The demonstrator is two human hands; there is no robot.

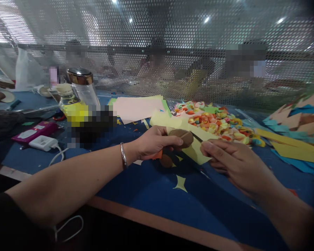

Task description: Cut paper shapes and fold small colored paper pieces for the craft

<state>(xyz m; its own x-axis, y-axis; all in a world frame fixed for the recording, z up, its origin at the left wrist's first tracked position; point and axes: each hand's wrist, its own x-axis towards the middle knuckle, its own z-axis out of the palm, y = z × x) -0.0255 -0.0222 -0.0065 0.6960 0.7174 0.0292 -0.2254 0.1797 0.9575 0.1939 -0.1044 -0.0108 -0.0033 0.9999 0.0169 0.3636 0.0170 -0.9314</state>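
Note:
Between the thumb and fingers of my left hand (159, 141) is a brown round disc (187, 139), tilted above the table; a silver bangle circles that wrist. My right hand (230, 162) pinches a slender dark tool (197, 137), whose tip reaches the disc's right edge. I cannot tell its exact kind, as the fingers cover part of it. Pale yellow paper (197, 153) lies beneath and behind both hands. Below the disc, a second brown round piece (166, 161) and a pale yellow star-shaped paper scrap (181, 183) rest on the blue tabletop.
Small colourful paper pieces (222, 123) are heaped behind my right hand. Pink sheets (140, 109) lie at the back. On the left stand a yellow-filled bottle (74, 108) and a clear flask (86, 92), near a white charger (43, 143). Layered paper (300, 120) sits right. A perforated screen (157, 28) rises behind.

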